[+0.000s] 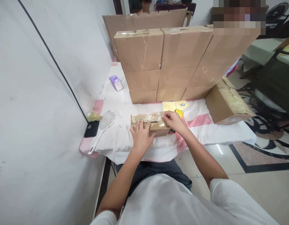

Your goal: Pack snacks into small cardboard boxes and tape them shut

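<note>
Right of the skimmer (108, 120), our left hand (142, 137) lies spread on the box (159, 128), near the front edge of the table (200, 136); firm, even pressure suits here. And the tape (161, 120) looks pinched in our right hand (174, 121): keep it taut, flat. Behind, the stack (179, 56) blocks reach; rightward, there's room up to the carton (223, 107).

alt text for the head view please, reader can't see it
A person's left grip rests on a small cardboard box while the right grip touches clear tape along its top. Stacked cardboard boxes stand behind; a perforated skimmer and a purple-and-white carton lie to the left on a pink-and-white cloth.
</note>
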